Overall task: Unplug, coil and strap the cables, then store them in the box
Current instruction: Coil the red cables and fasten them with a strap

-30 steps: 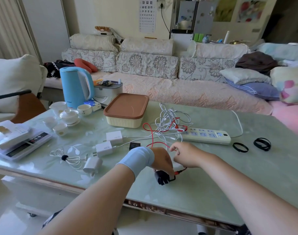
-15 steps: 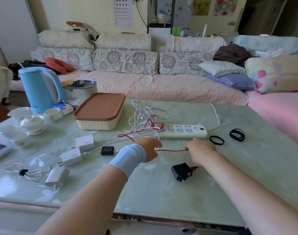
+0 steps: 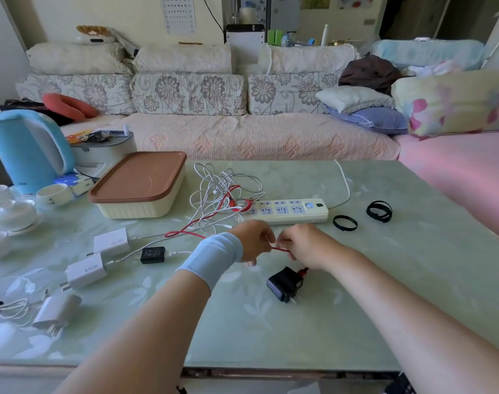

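Hands close in over the desk [image 3: 413, 280] as the coiling of a red cable [image 3: 281, 249] gets under way. Half a second ago the left hand [image 3: 254, 241] and right hand [image 3: 306, 245] were held apart, with the cable drawn straight between them. Now they almost touch, and only a short red stretch shows in the gap. Fingers [image 3: 264, 233] of both hands are curled around that stretch.

The move reads as the first fold of a loop, so the coiling has likely begun, while strapping and storing are yet to come. The cable's black adapter [image 3: 283, 284] lies on the glass just below the right hand, prongs toward the near edge and free of the power strip [image 3: 288, 211]. From the left hand the cable runs back into the heap of white cables [image 3: 214, 189] at the strip's left end. Two black straps [image 3: 345, 223] wait to the right of the strip. The box [image 3: 140, 211] stands to its left, brown lid on.

Fingertips face away from the camera, so whether a loop is already gathered in either palm cannot be told. The red cable's far end is lost in the tangle, and it is unclear whether it is caught among the white leads. The closed lid hides whatever the box holds. A strapped white coil [image 3: 12, 309] at the far left is cut by the frame edge.
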Available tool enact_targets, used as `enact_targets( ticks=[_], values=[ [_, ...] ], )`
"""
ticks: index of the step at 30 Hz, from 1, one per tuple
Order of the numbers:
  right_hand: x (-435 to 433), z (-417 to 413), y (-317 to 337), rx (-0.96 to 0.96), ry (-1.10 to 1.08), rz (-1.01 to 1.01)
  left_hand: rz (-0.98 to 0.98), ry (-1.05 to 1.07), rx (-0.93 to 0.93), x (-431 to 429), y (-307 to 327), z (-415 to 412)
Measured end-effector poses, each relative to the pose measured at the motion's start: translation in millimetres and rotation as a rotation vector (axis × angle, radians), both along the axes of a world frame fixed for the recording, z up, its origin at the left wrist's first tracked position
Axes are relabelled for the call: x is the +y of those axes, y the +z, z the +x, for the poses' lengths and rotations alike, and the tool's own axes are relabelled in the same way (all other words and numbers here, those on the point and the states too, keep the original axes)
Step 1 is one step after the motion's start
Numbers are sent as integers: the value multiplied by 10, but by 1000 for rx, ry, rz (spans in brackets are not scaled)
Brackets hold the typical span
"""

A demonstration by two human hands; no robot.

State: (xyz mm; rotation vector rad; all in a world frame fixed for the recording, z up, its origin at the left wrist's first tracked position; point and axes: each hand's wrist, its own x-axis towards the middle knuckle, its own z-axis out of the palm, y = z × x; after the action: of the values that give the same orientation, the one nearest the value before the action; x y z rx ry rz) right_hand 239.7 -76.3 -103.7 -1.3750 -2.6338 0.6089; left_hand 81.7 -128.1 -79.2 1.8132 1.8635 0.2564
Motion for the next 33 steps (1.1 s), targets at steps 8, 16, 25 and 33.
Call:
enact_targets(
  ticks=[8, 16, 25, 33],
  values=[
    [191, 395, 50, -97, -225, 104, 61, 7, 246, -177, 281, -373],
    [-409, -167, 321, 538, -2, -190, 409, 87, -125, -246, 230, -22],
    [-16, 114, 258, 77, -426, 329, 424, 229, 34, -364, 280, -581],
    [-465, -255, 249, 575, 59, 21, 457, 39, -1, -343, 282, -124]
  ],
)
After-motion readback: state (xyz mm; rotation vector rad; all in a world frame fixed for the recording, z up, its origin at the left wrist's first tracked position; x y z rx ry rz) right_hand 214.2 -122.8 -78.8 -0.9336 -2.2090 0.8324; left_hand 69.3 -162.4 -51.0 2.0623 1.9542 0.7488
